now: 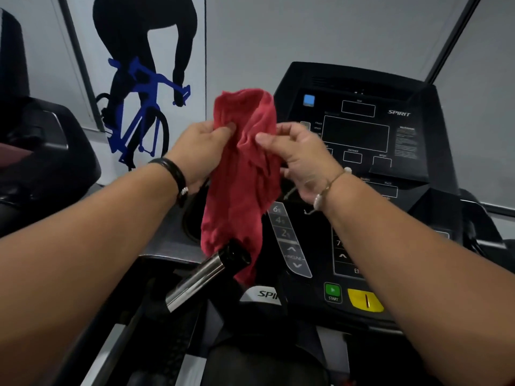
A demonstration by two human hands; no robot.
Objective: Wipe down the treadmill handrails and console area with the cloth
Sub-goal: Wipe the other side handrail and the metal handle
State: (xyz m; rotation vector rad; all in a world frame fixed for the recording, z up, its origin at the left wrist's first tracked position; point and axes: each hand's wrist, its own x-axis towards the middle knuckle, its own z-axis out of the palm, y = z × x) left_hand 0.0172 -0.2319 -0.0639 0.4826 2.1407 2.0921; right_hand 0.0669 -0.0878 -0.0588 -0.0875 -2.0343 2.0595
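A red cloth (242,185) hangs crumpled in the air in front of the treadmill console (362,129). My left hand (200,151) pinches its upper left part between thumb and fingers. My right hand (301,157) pinches the cloth's upper right part. The lower end of the cloth dangles behind a chrome pulse grip handrail (200,277) with a black cap. The console is black, with dark display windows, an incline key strip (289,240), a green start button (333,292) and a yellow stop key (365,300).
A cup holder recess (192,218) lies in the grey console tray left of the cloth. Another black machine (41,151) stands to the left. A cyclist mural (145,79) covers the wall behind. The right handrail (479,227) runs off at the right edge.
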